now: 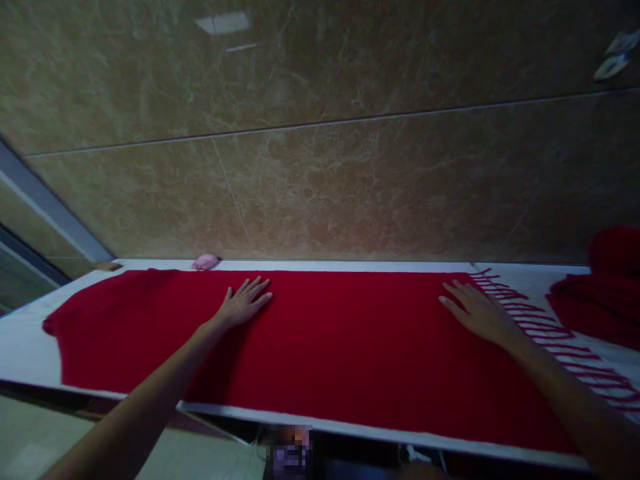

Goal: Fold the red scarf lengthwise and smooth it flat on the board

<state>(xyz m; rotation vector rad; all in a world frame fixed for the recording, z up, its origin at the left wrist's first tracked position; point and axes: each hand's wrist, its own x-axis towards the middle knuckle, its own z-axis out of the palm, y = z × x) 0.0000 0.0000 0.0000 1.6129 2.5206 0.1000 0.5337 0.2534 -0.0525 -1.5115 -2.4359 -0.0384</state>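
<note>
A long red scarf (345, 347) lies spread along the white table, its fringe (555, 333) fanned out at the right end. My left hand (245, 301) rests palm down on the scarf left of its middle, fingers spread. Close to the fringed end, my right hand (473, 308) lies flat on the cloth with its fingers stretched out. Neither hand grips anything. Toward the left, the scarf's end looks loosely bunched along its far edge.
Folded red cloth (600, 300) is piled at the table's right end. By the wall sits a small pink object (206, 261). A brown tiled wall (320, 180) borders the white table (27, 347) at the back. Open compartments show beneath the front edge.
</note>
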